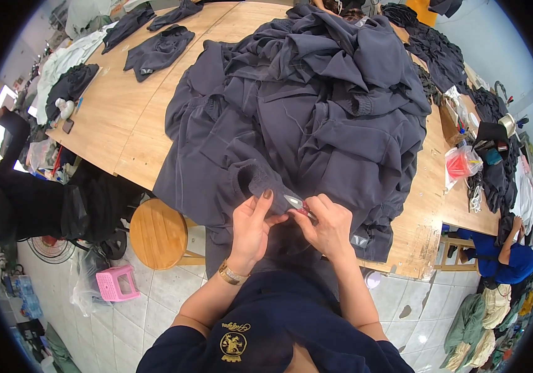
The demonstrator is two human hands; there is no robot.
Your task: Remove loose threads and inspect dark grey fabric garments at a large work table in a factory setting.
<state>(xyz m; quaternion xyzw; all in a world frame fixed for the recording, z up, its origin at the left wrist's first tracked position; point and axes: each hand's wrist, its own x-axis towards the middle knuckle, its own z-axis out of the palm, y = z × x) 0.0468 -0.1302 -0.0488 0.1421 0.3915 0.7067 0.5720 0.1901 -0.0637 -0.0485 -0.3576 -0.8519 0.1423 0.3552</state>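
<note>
A large heap of dark grey garments (316, 118) covers the table in front of me. Its near edge hangs down toward my lap. With my left hand (252, 227) I grip the elastic cuff (260, 180) of one garment, thumb on top and fingers underneath. My right hand (328, 225) is closed around a small pair of thread snips (295, 202) with red on the handle. The pale blades lie against the fabric edge, close to my left fingertips. Whether a thread sits between the blades is too small to make out.
The wooden table (139, 127) carries more dark pieces (159, 53) at the far left. A round wooden stool (157, 233) and a pink plastic stool (117, 283) stand at left. On the right are a red-filled plastic bag (462, 163) and a person in blue (507, 258).
</note>
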